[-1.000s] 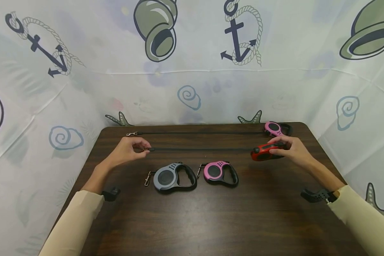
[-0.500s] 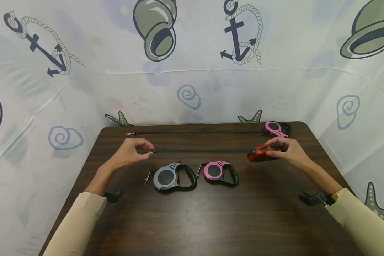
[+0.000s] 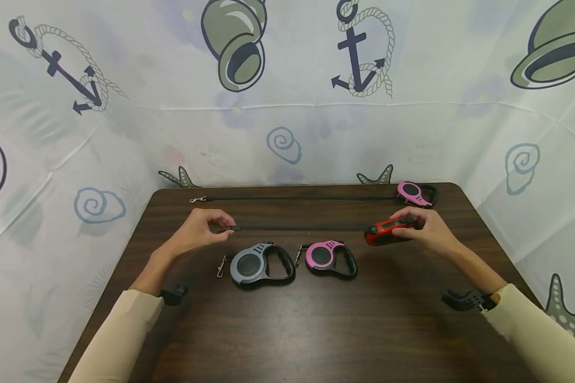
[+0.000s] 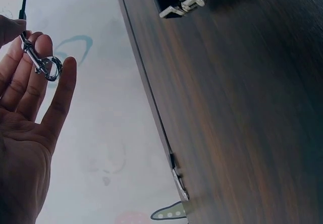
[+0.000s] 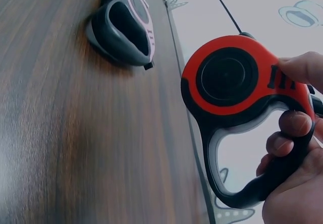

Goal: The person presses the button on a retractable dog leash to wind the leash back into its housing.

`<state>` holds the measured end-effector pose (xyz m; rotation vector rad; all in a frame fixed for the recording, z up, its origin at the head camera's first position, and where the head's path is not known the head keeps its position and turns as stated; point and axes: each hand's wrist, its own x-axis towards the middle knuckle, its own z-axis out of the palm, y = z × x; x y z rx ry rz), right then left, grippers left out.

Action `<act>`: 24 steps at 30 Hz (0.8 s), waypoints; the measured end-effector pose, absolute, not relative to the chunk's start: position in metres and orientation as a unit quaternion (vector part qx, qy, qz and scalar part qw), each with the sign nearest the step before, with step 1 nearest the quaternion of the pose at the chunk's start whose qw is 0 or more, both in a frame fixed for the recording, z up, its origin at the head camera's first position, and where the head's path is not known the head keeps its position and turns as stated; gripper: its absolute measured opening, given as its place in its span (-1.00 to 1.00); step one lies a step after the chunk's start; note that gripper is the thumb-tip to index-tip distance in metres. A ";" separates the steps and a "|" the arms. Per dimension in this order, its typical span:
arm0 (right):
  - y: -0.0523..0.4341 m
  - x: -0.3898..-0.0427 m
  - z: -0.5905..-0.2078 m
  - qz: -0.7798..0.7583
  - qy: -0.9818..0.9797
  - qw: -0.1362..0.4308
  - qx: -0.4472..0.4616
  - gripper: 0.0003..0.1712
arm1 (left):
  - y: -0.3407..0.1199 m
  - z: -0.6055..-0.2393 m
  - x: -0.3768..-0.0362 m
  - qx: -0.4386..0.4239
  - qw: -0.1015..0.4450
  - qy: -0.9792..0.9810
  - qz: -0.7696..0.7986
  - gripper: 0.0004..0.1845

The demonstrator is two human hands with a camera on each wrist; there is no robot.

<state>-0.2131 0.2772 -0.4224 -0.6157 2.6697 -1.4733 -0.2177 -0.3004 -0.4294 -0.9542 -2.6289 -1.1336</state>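
Left hand point(image 3: 206, 229) pinches the black cord point(image 3: 306, 229) beside its metal clip point(image 4: 38, 60); right hand point(image 3: 426, 231) grips the handle of the red leash point(image 3: 382, 233). The red leash is held above the desk point(image 3: 306, 340), toward its right edge. A grey leash point(image 3: 248, 265) and a pink leash point(image 3: 321, 256) lie mid-desk. A second pink leash point(image 3: 410, 192) lies near the far right corner.

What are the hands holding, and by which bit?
The right hand grips the red leash by its handle; the left hand pinches that leash's cord where it meets the metal clip.
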 end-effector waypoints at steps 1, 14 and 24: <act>0.276 -0.213 -0.422 -0.475 0.857 0.014 -0.201 -0.70 | -0.299 -0.429 -0.217 -0.317 0.062 -0.869 -0.374 -0.75; 0.261 -0.211 -0.421 -0.482 0.849 0.016 -0.216 -0.69 | -0.283 -0.426 -0.218 -0.344 0.060 -0.860 -0.371 -0.79; 0.249 -0.210 -0.422 -0.489 0.845 0.022 -0.218 -0.69 | -0.272 -0.426 -0.216 -0.334 0.050 -0.861 -0.381 -0.80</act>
